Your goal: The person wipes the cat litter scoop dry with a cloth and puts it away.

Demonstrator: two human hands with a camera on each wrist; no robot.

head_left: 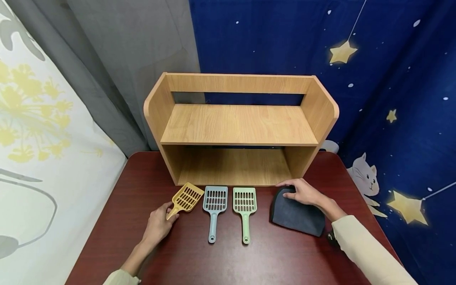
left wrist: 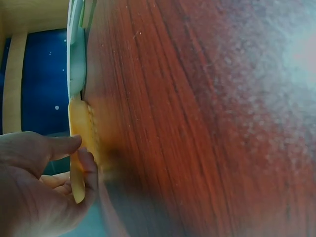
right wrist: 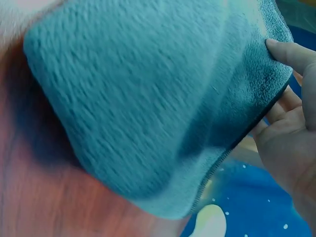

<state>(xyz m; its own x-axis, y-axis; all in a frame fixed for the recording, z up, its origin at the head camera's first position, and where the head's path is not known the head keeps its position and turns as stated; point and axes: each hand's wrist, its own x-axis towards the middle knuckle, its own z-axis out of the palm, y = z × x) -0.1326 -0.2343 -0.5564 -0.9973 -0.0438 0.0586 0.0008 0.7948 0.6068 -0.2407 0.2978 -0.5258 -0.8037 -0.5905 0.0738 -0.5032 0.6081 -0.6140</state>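
Note:
My left hand (head_left: 158,225) pinches the handle of a yellow slotted litter scoop (head_left: 182,205), tilted so its head points up and right near the shelf's front. In the left wrist view, thumb and fingers (left wrist: 88,163) close around the yellow handle. Beside it lie a blue litter scoop (head_left: 213,217) and a green litter scoop (head_left: 245,217), both with handles toward me. My right hand (head_left: 303,192) grips the far edge of a folded dark grey cloth (head_left: 297,215). The right wrist view shows the thumb on top of the fuzzy cloth (right wrist: 133,94) and the other fingers beneath its edge.
A two-tier wooden shelf (head_left: 240,124) stands at the back of the dark red table (head_left: 228,263). A grey curtain (head_left: 139,43) and a blue starry curtain (head_left: 270,43) hang behind it. White patterned fabric (head_left: 64,190) hangs along the left side.

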